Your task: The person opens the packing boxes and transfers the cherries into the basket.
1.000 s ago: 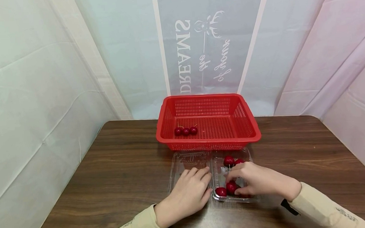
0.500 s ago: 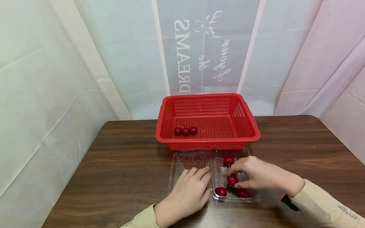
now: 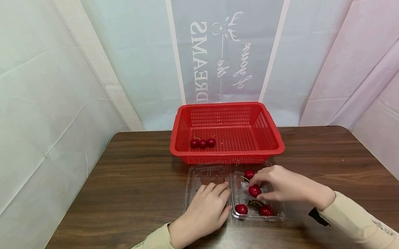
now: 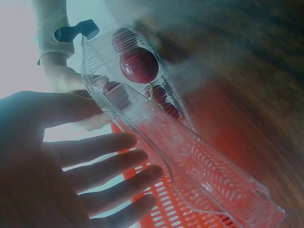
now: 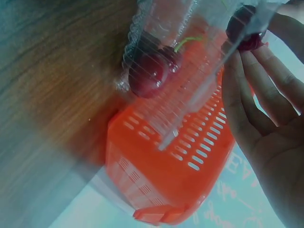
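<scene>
My right hand (image 3: pixel 283 182) pinches a dark red cherry (image 3: pixel 255 191) between thumb and fingers, over the right half of an open clear plastic clamshell box (image 3: pixel 282 214). Its stem points to the back left. Around it in that half lie a cherry (image 3: pixel 249 174) at the back, one cherry (image 3: pixel 241 209) at the front left and another cherry (image 3: pixel 266 210) at the front right. On the clamshell's left half, the lid (image 3: pixel 209 173), rests my left hand (image 3: pixel 204 210), its fingers extended and holding nothing. In the right wrist view, the held cherry (image 5: pixel 244 26) sits at the fingertips.
Behind the clamshell stands a red perforated plastic basket (image 3: pixel 228 153), close against it. Three stemmed cherries (image 3: pixel 202 143) lie in a row on its floor, at the left. The brown wooden table (image 3: pixel 131 188) reaches back to a printed curtain (image 3: pixel 149 67).
My right hand has moved back and slightly right with the pinched cherry, away from the front cherries, and the cherry's stem now shows. My left hand has stayed put.
</scene>
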A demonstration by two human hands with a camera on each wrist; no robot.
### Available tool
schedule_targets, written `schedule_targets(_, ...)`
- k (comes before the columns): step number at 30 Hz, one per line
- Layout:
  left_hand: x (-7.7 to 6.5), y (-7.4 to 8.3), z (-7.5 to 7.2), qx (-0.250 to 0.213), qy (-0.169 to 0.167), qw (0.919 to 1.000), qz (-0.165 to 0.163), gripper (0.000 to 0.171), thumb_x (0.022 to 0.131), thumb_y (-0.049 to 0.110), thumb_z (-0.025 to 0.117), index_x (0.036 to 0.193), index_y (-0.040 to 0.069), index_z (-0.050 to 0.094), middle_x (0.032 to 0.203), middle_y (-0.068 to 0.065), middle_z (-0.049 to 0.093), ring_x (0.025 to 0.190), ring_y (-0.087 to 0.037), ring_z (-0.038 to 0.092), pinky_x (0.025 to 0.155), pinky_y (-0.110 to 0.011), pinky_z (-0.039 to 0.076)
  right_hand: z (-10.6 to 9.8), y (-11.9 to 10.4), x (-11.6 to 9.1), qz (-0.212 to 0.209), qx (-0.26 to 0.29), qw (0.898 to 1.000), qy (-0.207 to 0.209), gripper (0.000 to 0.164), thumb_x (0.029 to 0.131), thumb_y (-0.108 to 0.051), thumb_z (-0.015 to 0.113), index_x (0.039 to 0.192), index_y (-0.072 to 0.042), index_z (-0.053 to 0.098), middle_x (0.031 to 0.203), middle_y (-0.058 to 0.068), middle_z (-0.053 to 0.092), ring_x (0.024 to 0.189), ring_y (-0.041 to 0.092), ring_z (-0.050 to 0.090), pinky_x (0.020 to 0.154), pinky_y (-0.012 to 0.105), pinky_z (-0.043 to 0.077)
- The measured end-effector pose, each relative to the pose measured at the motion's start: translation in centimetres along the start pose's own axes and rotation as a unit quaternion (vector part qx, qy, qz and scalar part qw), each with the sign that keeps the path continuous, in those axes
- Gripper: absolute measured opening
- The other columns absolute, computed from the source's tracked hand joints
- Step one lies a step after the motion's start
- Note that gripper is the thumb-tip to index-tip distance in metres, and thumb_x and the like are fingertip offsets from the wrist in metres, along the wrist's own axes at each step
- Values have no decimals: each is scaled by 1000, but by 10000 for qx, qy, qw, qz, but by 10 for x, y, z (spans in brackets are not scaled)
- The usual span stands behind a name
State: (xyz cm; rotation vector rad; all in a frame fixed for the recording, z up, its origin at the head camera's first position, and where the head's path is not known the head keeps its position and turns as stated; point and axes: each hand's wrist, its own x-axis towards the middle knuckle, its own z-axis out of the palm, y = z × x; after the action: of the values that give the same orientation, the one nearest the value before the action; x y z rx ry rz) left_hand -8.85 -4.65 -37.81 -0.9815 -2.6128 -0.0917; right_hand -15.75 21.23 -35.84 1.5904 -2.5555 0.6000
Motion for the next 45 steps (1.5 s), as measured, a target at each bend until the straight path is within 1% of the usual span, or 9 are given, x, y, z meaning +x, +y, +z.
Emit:
schedule_targets(7, 0, 0, 1, 11, -7, 10000, 3, 32, 86, 36, 62, 110, 14, 66, 123, -2, 63, 98, -16, 59, 76, -30, 45, -8, 0, 2, 9, -10, 10000, 46, 29, 72, -14, 80, 98, -14, 68, 91, -9, 67, 83, 3, 62, 69, 24, 53)
schedule_targets(12, 0, 0, 0, 6, -6, 10000, 5, 32, 87, 36, 62, 110, 14, 66, 123, -1, 63, 98, -16, 59, 76, -30, 45, -14, -1, 4, -5, -199, 9997, 137, 30, 70, -13, 80, 98, -12, 69, 91, -9, 68, 83, 3, 63, 69, 24, 53)
schedule_targets(18, 0, 0, 0, 9, 4, 10000, 16, 32, 86, 36, 62, 110, 14, 66, 123, -2, 63, 98, -16, 59, 75, -30, 45, -20, -2, 7, -31, -105, 9998, 166, 31, 70, -12, 80, 100, -12, 69, 90, -8, 67, 78, 4, 60, 65, 25, 53)
schedule_targets(24, 1, 0, 0, -28, 3, 10000, 30, 32, 86, 35, 62, 110, 13, 66, 123, -2, 63, 98, -16, 59, 75, -30, 45, -24, -1, 10, -100, -223, 9994, 228, 32, 69, -13, 81, 99, -13, 69, 90, -8, 67, 74, 0, 54, 62, 20, 49)
schedule_targets(27, 1, 0, -1, -29, 2, 10000, 27, 32, 86, 35, 62, 110, 13, 66, 123, -2, 63, 98, -16, 59, 76, -30, 45, -27, 0, 12, -131, -292, 9991, 272, 33, 69, -13, 81, 99, -13, 69, 90, -8, 67, 73, -1, 52, 62, 19, 48)
schedule_targets(32, 0, 0, -1, -5, 4, 10000, 29, 32, 86, 35, 62, 110, 13, 66, 123, -2, 63, 98, -16, 59, 76, -30, 45, -31, 0, 15, -167, -373, 9987, 315, 34, 69, -14, 81, 101, -14, 68, 91, -8, 67, 76, 1, 55, 65, 23, 50)
schedule_targets(38, 0, 0, -1, -23, 27, 10000, 24, 32, 86, 35, 62, 109, 13, 66, 122, -2, 63, 98, -16, 59, 76, -30, 45, -36, -1, 19, -81, -292, 9991, 303, 30, 73, -15, 79, 101, -15, 68, 91, -10, 66, 75, 2, 56, 64, 22, 49)
schedule_targets(42, -1, 0, -1, -12, 24, 10000, 26, 32, 86, 35, 62, 110, 13, 66, 122, -2, 63, 98, -16, 59, 76, -30, 45, -39, -1, 20, 3, -266, 9992, 293, 29, 75, -17, 78, 102, -16, 68, 93, -10, 67, 80, 4, 61, 67, 23, 52)
schedule_targets(45, -1, 0, -1, -7, 10, 10000, 26, 33, 86, 35, 62, 110, 13, 66, 123, -2, 63, 98, -16, 59, 76, -30, 45, -41, 0, 22, 13, -358, 9988, 319, 29, 76, -17, 78, 103, -16, 68, 96, -9, 68, 84, 5, 63, 70, 25, 52)
